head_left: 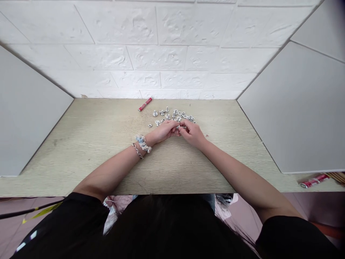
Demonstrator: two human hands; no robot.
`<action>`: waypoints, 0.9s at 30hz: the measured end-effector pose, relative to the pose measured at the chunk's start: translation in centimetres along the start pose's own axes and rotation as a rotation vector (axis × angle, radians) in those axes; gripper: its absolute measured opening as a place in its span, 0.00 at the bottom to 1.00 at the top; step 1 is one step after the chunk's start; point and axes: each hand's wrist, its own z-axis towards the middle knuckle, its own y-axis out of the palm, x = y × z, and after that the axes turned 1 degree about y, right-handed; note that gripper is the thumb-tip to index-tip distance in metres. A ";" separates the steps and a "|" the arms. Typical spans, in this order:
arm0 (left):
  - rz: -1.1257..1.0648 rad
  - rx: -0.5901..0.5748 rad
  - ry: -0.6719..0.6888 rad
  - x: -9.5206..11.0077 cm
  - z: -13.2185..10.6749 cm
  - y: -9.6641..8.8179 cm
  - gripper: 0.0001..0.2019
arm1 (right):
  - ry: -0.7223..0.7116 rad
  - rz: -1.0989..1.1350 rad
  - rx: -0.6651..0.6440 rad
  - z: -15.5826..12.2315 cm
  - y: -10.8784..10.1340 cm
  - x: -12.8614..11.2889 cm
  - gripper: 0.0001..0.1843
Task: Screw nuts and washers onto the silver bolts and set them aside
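Left hand [165, 131], one. Right hand [194, 135], one. Bolts [155, 113], at least six; the cluster is partly hidden, so no exact count. Nuts [150, 125], at least three. Washers [184, 116], at least three, overlapping. Metal piece [178, 127] in hand, at least one. Red tubes [145, 104], two. Scrunchie [143, 144], one. Bracelet [137, 151], one. Sleeves [293, 237], two. Table [88, 144], one. Panels [299, 111], at least two. Sticks [338, 177], several, too blurred to number.

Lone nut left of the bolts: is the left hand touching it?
Apart. The head view shows bare tabletop between the lone nut and the left hand.
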 end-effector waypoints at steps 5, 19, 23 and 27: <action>0.010 -0.008 0.007 -0.1 0.1 0.0 0.16 | -0.016 0.009 -0.007 0.0 0.0 0.1 0.07; 0.193 -0.024 0.090 -0.9 0.4 -0.6 0.13 | -0.076 -0.041 -0.043 0.0 0.0 0.2 0.08; 0.225 -0.022 0.105 -1.0 0.5 -0.8 0.13 | -0.078 -0.026 -0.067 0.0 -0.1 0.2 0.08; 0.194 -0.018 0.094 -1.0 0.5 -0.8 0.12 | -0.061 -0.004 -0.051 0.0 -0.1 0.2 0.07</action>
